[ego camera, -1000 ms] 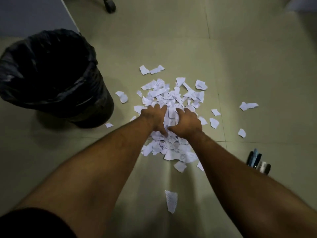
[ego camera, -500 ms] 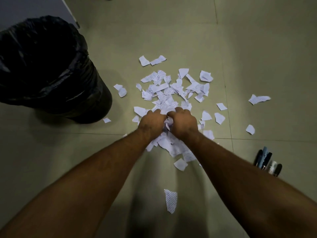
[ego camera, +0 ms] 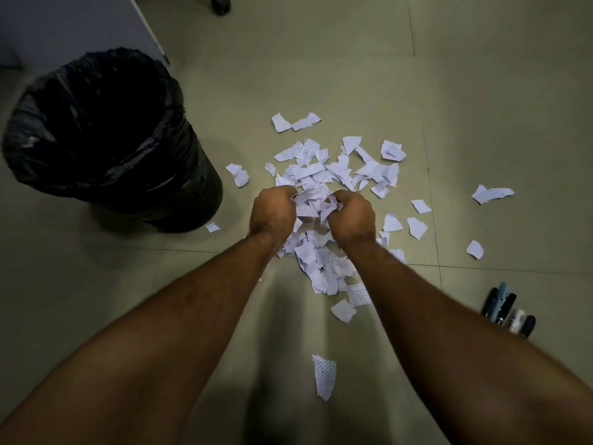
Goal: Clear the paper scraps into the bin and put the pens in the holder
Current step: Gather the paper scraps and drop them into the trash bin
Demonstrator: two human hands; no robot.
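A heap of torn white paper scraps (ego camera: 333, 170) with printed lines lies on the tiled floor. My left hand (ego camera: 272, 213) and my right hand (ego camera: 351, 218) are side by side over the heap's near part, both closed around a bunch of scraps (ego camera: 313, 203) held between them. More scraps hang and lie below the hands (ego camera: 321, 264). A black bin (ego camera: 106, 139) lined with a black bag stands to the left, its mouth open. Several pens (ego camera: 507, 311) lie together on the floor at the right. No pen holder is in view.
Loose scraps lie apart from the heap: one at the far right (ego camera: 491, 194), one near my body (ego camera: 324, 375), one beside the bin's foot (ego camera: 212, 227). A grey cabinet panel (ego camera: 73, 24) stands behind the bin, and a chair castor (ego camera: 219, 3) shows at the top.
Both hands went from flat on the heap to closed fists, drawing scraps together between them and lifting a bunch slightly off the floor. The camera shifted a little.
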